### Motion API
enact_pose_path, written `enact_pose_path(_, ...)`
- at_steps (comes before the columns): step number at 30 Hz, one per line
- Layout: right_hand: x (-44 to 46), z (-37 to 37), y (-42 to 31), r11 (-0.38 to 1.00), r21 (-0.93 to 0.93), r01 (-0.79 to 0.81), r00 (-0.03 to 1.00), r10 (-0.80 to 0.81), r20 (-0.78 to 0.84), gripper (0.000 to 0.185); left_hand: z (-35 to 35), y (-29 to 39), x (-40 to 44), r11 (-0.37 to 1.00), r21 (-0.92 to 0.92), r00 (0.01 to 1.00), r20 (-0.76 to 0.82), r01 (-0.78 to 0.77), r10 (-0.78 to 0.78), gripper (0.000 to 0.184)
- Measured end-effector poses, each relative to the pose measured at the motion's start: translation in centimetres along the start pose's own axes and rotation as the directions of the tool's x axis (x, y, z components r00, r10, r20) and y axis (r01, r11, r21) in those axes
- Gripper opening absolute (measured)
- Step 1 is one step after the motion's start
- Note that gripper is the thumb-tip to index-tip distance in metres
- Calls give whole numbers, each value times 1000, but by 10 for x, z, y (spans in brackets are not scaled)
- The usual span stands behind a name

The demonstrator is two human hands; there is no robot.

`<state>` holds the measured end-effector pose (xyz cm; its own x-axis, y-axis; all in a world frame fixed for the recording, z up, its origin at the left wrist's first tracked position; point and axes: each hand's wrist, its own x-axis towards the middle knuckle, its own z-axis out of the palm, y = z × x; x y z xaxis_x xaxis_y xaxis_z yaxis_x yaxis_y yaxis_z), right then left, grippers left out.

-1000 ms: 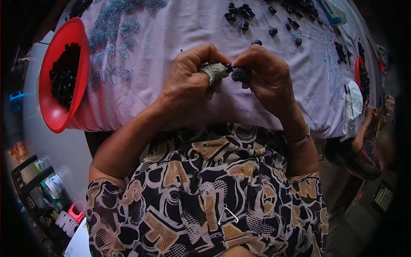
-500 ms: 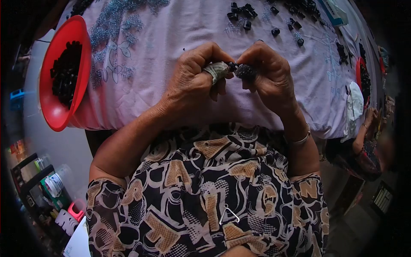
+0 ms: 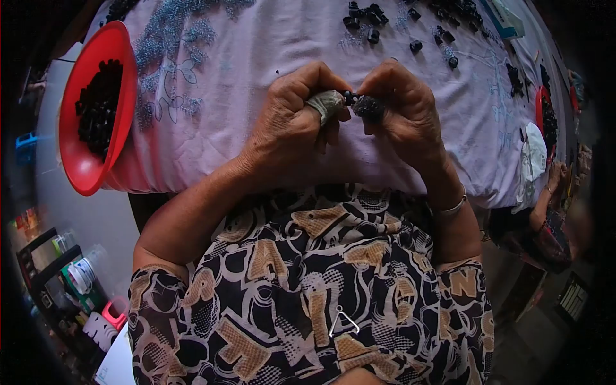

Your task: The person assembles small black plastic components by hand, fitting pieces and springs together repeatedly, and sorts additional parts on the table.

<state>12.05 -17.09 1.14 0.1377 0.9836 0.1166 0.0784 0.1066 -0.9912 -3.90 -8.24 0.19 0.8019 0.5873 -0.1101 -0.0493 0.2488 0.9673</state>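
My left hand (image 3: 290,119) and my right hand (image 3: 407,106) meet above the cloth, fingertips pinched close together. Between them is a small black part (image 3: 350,97), gripped from both sides; its exact kind is too small to make out. A pale wrapping (image 3: 326,104) covers one finger of my left hand. At the fingertips of my right hand is a dark, rough-looking lump (image 3: 368,108), perhaps a finger covering; I cannot tell. Beyond my hands, several loose black parts (image 3: 373,36) lie scattered on the cloth.
A red bowl (image 3: 68,138) of black parts stands tilted at the left of the pale patterned cloth (image 3: 247,38). More black parts and a box (image 3: 504,22) are at the far right. Another person's arm (image 3: 542,205) shows beside a white bag (image 3: 531,160) at the right.
My hands keep the same pinch, with only slight finger movement around the small black part. The loose parts appear a little lower in the view.
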Motion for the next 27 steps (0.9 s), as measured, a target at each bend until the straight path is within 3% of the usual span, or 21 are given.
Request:
enact_pose_path(17,-3,-2,8,1000,-3,-10,999,11,47,26,1,-4,-1,970,212,992,-21,-118,125,22)
enact_pose_path(19,-2,-3,6,1000,-3,-5,999,5,37,26,0,1,0,998,67,1000,-5,10,-10,22)
enact_pose_path(22,-2,1,3,997,70,23,999,-25,26,23,1,3,0,997,-16,997,1,82,-82,13)
enact_pose_path(24,-3,1,9,992,62,108,993,-110,33,36,0,4,-1,996,-29,997,0,82,-82,13)
enact_pose_path(27,-3,-2,9,992,19,122,991,-123,58,35,-1,5,-1,996,-18,996,0,84,-84,12)
